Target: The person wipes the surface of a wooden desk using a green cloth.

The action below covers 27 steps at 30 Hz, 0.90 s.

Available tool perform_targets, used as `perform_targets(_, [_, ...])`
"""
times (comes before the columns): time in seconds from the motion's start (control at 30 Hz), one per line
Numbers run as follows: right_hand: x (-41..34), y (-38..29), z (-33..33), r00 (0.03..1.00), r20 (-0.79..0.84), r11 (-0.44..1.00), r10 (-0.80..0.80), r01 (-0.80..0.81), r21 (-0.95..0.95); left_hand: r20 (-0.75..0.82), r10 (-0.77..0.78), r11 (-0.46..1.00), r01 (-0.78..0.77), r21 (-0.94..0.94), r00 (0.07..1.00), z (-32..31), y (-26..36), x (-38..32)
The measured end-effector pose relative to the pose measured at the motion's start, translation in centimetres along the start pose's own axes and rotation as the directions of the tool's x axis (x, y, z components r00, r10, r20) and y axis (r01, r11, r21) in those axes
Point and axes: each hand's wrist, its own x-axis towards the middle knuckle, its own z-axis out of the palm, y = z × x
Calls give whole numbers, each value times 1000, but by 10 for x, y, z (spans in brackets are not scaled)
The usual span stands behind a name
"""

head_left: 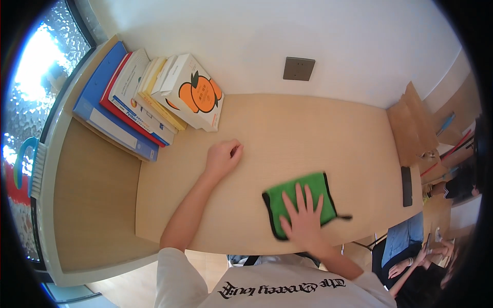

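My right hand [305, 221] lies palm down on a green cloth [316, 183], its fingers spread flat. Black trim edges the cloth, and a dark loop sticks out from its right corner. Both rest near the front edge of a light wood desk [308, 134]. Farther left, my left hand [224, 156] is curled into a loose fist against the desk top, with nothing visible in it. Beyond that fist stands a white box [200, 92] printed with orange fruit.
Several books [142, 104] and a blue binder [109, 104] stand beside the box. A brown paper bag [412, 127] and a dark flat object [406, 186] sit at the right end. A blue-handled brush [36, 167] is far left. Another person [416, 269] sits at lower right.
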Motion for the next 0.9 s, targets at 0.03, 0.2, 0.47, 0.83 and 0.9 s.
perform_targets(0.03, [-19,-10,-1,1000,4,1000,-9,9,10,0,-10,1000,10,10,1000,-1,-2,-2])
perform_targets(0.2, [-37,-16,-17,990,134,998,42,-49,50,6,-31,999,31,14,999,0,4,1])
perform_targets(0.47, [139,47,21,976,-198,995,90,-99,-35,-25,13,1000,-12,6,1000,3,-1,2])
perform_targets(0.83, [269,97,24,964,-193,981,185,-194,-28,12,-81,992,82,-95,997,9,4,3])
perform_targets(0.9, [253,87,33,971,-209,991,118,-130,-42,-42,-42,998,40,-47,998,6,-3,1])
